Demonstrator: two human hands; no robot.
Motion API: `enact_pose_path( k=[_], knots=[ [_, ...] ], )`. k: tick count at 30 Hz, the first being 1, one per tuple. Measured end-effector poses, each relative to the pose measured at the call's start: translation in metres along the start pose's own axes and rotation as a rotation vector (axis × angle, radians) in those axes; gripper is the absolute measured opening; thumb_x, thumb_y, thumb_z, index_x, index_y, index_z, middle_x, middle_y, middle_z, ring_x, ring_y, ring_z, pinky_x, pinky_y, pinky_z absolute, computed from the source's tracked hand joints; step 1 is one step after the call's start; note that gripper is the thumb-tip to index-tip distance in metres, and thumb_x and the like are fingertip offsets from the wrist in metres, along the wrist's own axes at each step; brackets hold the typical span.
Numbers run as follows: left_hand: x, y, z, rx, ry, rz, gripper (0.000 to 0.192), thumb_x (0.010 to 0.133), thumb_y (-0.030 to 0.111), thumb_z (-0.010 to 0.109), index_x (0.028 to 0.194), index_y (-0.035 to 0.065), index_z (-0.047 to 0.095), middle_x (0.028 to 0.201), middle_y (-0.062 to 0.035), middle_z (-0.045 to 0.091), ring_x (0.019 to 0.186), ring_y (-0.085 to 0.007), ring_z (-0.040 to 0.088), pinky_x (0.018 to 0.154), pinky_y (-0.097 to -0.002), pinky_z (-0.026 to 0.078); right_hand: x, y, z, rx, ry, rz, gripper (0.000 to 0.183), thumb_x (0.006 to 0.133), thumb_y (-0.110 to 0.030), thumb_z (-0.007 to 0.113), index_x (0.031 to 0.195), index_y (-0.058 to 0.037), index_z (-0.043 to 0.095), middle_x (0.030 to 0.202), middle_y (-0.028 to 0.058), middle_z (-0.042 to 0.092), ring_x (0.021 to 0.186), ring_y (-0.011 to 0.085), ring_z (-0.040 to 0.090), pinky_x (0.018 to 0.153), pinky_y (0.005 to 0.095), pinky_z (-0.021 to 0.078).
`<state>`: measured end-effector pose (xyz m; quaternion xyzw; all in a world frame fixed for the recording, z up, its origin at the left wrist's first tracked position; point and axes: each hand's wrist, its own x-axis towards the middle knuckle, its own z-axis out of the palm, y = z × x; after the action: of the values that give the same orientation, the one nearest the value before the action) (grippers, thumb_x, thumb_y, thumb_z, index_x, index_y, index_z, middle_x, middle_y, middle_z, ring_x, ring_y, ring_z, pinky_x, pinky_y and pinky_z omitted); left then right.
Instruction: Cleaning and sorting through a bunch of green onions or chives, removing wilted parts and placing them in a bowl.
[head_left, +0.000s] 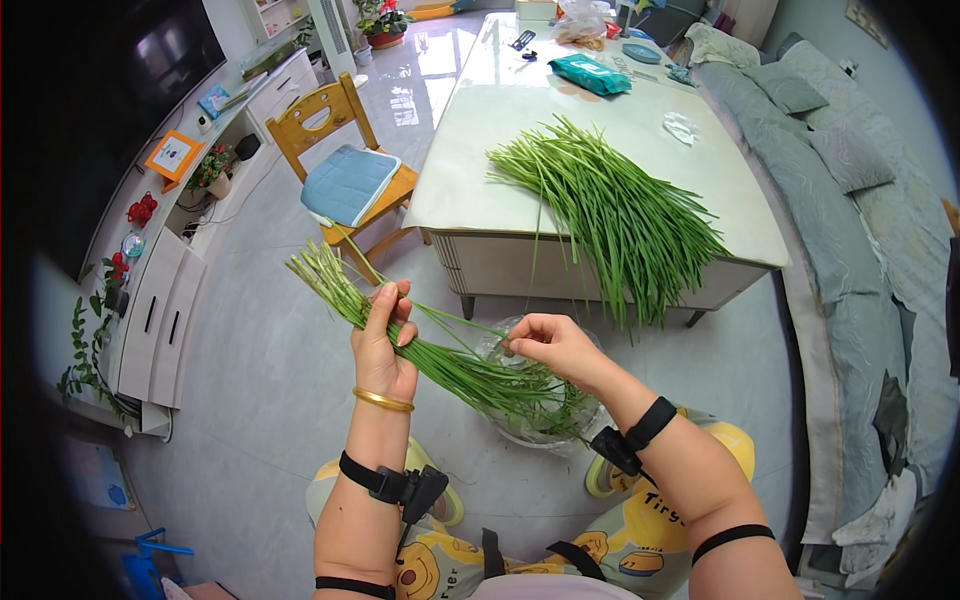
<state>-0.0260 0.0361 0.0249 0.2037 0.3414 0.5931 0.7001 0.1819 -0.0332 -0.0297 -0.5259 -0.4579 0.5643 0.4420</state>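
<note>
My left hand (386, 330) is closed around a bunch of long green chives (457, 375), whose pale stem ends point up and left. The leaf tips droop over a plastic-lined bin (551, 442) on the floor, which has green scraps in it. My right hand (551, 345) pinches the end of a thin green strand (457, 320) that runs over toward the left hand. Its fingertips are above the bin. A larger heap of chives (607, 210) lies on the white table (465, 180), with the leaf ends hanging over the near edge.
A wooden chair (341, 105) with a blue cushion (349, 184) stands left of the table. On the table are a teal wipes pack (591, 73), a crumpled clear wrapper (680, 128) and a blue dish (641, 53). A grey sofa (832, 277) runs along the right, a white cabinet (154, 330) along the left.
</note>
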Motion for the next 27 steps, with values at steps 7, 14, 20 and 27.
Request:
enact_pose_path(
  k=[7,14,20,27],
  knots=[
    [-0.007,-0.008,0.004,0.119,-0.009,0.07,0.013,0.082,0.009,0.064,0.092,0.0032,0.056,0.091,-0.0091,0.062,0.07,-0.0069,0.056,0.044,-0.0154,0.037,0.003,0.003,-0.006,0.111,0.032,0.095,0.005,0.079,-0.008,0.055,0.077,-0.0044,0.058,0.078,0.0022,0.061,0.071,0.0068,0.052,0.063,0.0206,0.0406],
    [-0.013,-0.004,0.014,0.166,-0.105,0.094,0.015,0.082,0.008,0.064,0.092,0.0029,0.055,0.089,-0.0108,0.062,0.068,-0.0075,0.054,0.043,-0.0156,0.036,-0.001,0.018,-0.021,-0.261,0.27,0.082,0.014,0.08,-0.016,0.057,0.074,-0.0034,0.061,0.075,0.0051,0.059,0.066,0.0118,0.052,0.059,0.0258,0.0408],
    [-0.02,-0.017,0.012,0.233,-0.211,-0.255,0.018,0.082,0.007,0.063,0.095,0.0031,0.052,0.09,-0.0117,0.06,0.065,-0.0062,0.051,0.043,-0.0153,0.036,-0.004,-0.013,-0.022,-0.622,0.323,-0.19,0.011,0.077,-0.012,0.064,0.083,-0.0025,0.064,0.081,0.0083,0.057,0.076,0.0188,0.053,0.069,0.0304,0.0437],
    [-0.034,-0.049,0.014,0.376,-0.31,-0.466,0.021,0.082,0.007,0.063,0.097,0.0006,0.051,0.09,-0.0123,0.061,0.065,-0.0063,0.051,0.045,-0.0154,0.037,-0.007,-0.056,-0.008,0.093,0.129,-0.142,0.017,0.087,-0.018,0.06,0.086,-0.0014,0.06,0.08,-0.0009,0.058,0.079,0.0057,0.051,0.074,0.0222,0.0415]
  ],
)
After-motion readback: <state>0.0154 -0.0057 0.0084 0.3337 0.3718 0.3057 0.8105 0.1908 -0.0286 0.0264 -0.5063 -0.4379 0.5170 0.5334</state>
